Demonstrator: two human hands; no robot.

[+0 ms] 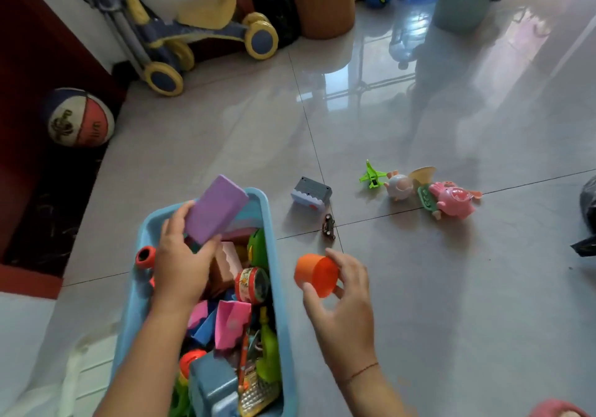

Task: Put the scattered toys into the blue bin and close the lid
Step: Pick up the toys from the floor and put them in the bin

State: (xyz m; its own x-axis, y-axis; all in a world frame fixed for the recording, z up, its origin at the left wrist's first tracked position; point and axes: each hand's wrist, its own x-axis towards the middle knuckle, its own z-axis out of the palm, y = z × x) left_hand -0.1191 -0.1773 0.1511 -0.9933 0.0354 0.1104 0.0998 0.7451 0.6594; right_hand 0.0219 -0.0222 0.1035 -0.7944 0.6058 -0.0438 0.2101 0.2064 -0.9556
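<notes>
The blue bin [147,227] stands on the tiled floor [419,287] at lower left, top uncovered, and we note it is crowded with mixed plastic toys.

Left hand [180,262]: over the bin's far end, fingers and thumb curled round a purple block [214,210], which is held tilted above the contents.

Right hand [345,307]: just right of the bin's wall, fingers and thumb wrapped round an orange cup [317,274] lying on its side in the grip.

Still on the floor beyond the bin we count:
- a grey toothed toy [311,192], with a small toy car [328,227] near it;
- farther right, close together, a green plane [372,175], a pale pig figure [400,186] and a pink toy [450,199].

At far left a basketball [80,116] rests by the wall.
</notes>
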